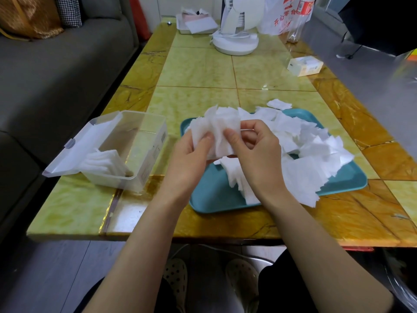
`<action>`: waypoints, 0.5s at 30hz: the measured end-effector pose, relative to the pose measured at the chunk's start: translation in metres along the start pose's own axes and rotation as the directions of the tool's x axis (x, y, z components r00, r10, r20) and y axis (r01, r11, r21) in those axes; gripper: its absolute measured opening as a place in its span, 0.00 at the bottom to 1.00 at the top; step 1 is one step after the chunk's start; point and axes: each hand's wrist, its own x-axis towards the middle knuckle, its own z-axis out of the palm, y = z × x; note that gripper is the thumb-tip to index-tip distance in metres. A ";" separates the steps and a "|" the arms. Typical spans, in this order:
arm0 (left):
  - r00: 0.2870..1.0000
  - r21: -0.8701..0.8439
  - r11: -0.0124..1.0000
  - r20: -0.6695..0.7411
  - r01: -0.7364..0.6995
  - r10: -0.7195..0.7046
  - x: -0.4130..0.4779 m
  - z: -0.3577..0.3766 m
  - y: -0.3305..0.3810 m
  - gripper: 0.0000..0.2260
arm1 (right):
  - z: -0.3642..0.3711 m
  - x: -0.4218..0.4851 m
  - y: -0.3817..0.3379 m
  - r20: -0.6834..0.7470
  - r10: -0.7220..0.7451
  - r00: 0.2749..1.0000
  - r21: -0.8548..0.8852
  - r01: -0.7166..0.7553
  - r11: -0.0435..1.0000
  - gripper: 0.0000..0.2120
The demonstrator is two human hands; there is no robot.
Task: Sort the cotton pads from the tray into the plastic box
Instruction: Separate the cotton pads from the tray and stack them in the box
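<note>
home living room | grey sofa [56,71] | tiled coffee table [198,71] | fan [237,26]

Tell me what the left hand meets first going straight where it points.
The left hand holds the bunch of cotton pads directly ahead of it. Beyond them the way looks free over the table up to the fan base, though depth is unclear.

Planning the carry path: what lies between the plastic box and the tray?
Head view: only bare table between the plastic box and the tray; the left hand, holding cotton pads, hangs over the tray's left edge.
</note>
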 end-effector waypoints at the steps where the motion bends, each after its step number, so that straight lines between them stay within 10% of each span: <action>1: 1.000 -0.004 1.000 -0.015 0.002 -0.002 0.000 0.000 0.000 0.11 | 0.000 0.000 0.001 -0.019 -0.014 1.000 -0.030 0.013 0.999 0.07; 15: 0.998 0.133 0.990 -0.045 0.042 -0.036 -0.001 -0.006 0.002 0.12 | -0.004 0.004 0.010 0.165 -0.309 0.937 -0.336 0.348 0.875 0.14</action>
